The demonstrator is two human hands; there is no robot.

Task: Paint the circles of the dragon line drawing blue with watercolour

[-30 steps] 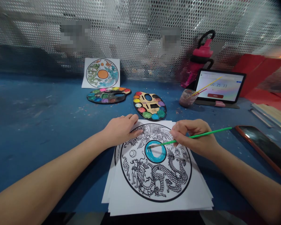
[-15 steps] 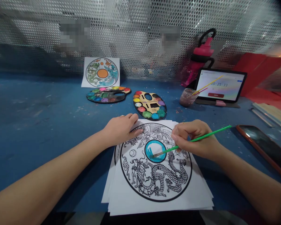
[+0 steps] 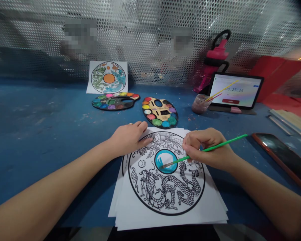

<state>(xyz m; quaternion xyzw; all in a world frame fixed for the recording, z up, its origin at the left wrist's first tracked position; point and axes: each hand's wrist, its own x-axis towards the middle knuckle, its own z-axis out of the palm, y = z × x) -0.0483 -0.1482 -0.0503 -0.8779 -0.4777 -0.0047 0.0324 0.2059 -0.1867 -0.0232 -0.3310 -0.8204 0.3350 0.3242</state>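
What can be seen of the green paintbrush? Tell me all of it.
The paintbrush has a slim, glossy green handle, ending in a silver metal ferrule and a small greyish tuft of bristles. It slants across the paper, gripped by the right hand, with its tip at the left side of the blue-painted circle at the design's centre.

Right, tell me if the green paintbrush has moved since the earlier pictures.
Yes. The green paintbrush has moved: its tip sits lower against the blue circle than in the earliest picture.
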